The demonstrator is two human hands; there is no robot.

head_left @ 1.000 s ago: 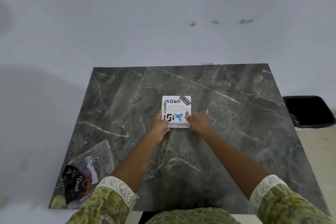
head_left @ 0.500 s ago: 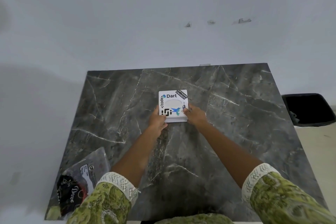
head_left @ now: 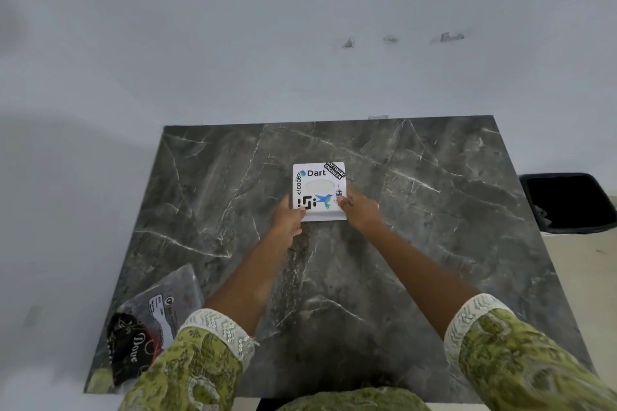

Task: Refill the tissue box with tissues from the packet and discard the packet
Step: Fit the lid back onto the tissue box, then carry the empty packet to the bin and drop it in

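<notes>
gripping the tissue box (head_left: 319,190) at its near corners, left hand (head_left: 289,217) and right hand (head_left: 359,214) curled, thumbs on top

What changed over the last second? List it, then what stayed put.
Little changed. The left hand and right hand keep their grip on the near corners of the tissue box; it sits slightly farther up the table, likely camera shift. The packet and bin stayed put.

Tissue box (head_left: 319,190) pushed farther away by both hands.
</notes>
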